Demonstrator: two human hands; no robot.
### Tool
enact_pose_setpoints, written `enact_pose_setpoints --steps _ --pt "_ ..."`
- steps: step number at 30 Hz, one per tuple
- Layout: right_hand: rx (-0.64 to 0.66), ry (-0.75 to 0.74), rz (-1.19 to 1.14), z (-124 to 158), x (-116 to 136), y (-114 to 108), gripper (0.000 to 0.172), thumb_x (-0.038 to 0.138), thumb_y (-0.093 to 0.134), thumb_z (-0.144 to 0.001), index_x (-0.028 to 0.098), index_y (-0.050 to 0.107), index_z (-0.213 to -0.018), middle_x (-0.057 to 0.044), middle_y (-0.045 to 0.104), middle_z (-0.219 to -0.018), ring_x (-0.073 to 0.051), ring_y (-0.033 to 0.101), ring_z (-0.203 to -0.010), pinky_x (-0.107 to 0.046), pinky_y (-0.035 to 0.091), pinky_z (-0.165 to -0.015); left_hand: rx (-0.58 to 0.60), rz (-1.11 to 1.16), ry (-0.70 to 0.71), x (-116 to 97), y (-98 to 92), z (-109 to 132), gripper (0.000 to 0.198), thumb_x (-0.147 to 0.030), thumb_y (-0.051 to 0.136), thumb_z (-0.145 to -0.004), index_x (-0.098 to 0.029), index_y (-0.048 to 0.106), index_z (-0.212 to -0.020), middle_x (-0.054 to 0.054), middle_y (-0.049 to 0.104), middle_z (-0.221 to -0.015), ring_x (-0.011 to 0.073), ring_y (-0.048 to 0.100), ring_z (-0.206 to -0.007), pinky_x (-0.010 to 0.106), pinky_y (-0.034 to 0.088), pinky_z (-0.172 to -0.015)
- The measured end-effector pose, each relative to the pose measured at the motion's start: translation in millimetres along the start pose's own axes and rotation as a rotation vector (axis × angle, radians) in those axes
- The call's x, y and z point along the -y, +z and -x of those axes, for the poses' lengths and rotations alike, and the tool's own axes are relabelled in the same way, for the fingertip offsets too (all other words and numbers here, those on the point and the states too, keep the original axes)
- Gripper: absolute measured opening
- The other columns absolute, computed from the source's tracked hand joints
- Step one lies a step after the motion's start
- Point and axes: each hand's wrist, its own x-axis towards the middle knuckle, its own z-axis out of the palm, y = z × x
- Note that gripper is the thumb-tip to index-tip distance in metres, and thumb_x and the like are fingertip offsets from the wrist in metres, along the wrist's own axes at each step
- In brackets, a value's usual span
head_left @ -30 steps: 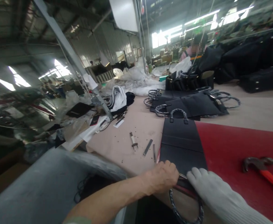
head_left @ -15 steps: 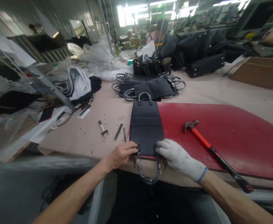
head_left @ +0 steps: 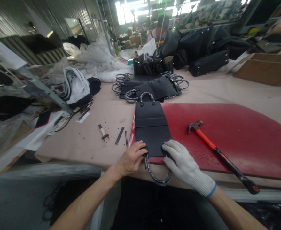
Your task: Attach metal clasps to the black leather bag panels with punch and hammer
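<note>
A black leather handbag panel (head_left: 152,134) lies flat at the table's front edge, with a fold line across its middle. Its far handle (head_left: 147,95) and near handle (head_left: 157,179) are wrapped in clear plastic. The near one hangs over the edge. My bare left hand (head_left: 132,158) pinches the panel's near left corner at the handle tab. On the near right corner, my right hand (head_left: 182,161), in a white knit glove, has thumb and fingers around the other tab. The fingertips partly hide both tabs.
Under the panel is a red board (head_left: 217,134). A claw hammer (head_left: 209,143) lies on it to the right. Small metal tools (head_left: 119,135) and a marking gauge (head_left: 103,132) lie left. More black panels (head_left: 154,88) are piled behind. A person (head_left: 158,33) is at the back.
The panel's near end has swung slightly right, with both hands still at its corners. My gloved fingers are spread a little more. The whole view has shifted slightly.
</note>
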Motion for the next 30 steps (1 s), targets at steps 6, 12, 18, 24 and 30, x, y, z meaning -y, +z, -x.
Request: enact_pose_setpoints --steps 6,12,18,24,30 --pt "0.01 0.015 -0.007 1 7 0 0.042 0.027 0.063 -0.091 0.013 0.062 -0.131 -0.017 0.062 -0.132 -0.033 0.054 -0.123 -0.056 0.046 -0.109 -0.005 0.052 -0.026 0 -0.7 -1 0.039 -0.006 0.054 -0.091 -0.019 0.063 -0.126 0.015 0.064 -0.14 0.0291 0.054 -0.14 0.056 0.047 -0.117" --pt "-0.004 0.055 -0.003 -4 10 3 0.046 0.029 0.067 -0.088 0.011 0.063 -0.129 -0.017 0.064 -0.126 -0.033 0.056 -0.116 -0.054 0.048 -0.105 -0.011 0.135 -0.107 -3 -4.8 -4 0.034 -0.003 0.054 -0.088 -0.019 0.068 -0.114 0.015 0.066 -0.136 0.029 0.056 -0.138 0.054 0.048 -0.116" --pt "-0.062 0.067 0.027 -1 13 12 0.044 0.032 0.064 -0.089 0.012 0.064 -0.128 -0.015 0.065 -0.125 -0.035 0.055 -0.117 -0.057 0.044 -0.109 -0.015 0.167 -0.085 -1 -7.7 -7 0.034 -0.002 0.055 -0.083 -0.019 0.069 -0.109 0.015 0.067 -0.13 0.0302 0.058 -0.134 0.055 0.048 -0.115" --pt "-0.058 0.051 0.054 -2 11 14 0.043 0.035 0.062 -0.091 0.013 0.064 -0.127 -0.015 0.066 -0.124 -0.035 0.056 -0.116 -0.057 0.046 -0.106 -0.012 0.18 -0.093 -2 -9.2 -9 0.035 -0.001 0.053 -0.082 -0.018 0.069 -0.108 0.015 0.068 -0.13 0.0293 0.058 -0.135 0.054 0.048 -0.116" --pt "-0.077 0.012 0.109 -1 4 16 0.042 0.039 0.057 -0.094 0.015 0.063 -0.128 -0.015 0.065 -0.123 -0.036 0.056 -0.114 -0.056 0.05 -0.098 -0.137 0.187 -0.211 -4 -16.6 -9 0.032 -0.007 0.05 -0.091 -0.017 0.068 -0.116 0.013 0.073 -0.124 0.0239 0.066 -0.126 0.043 0.054 -0.109"
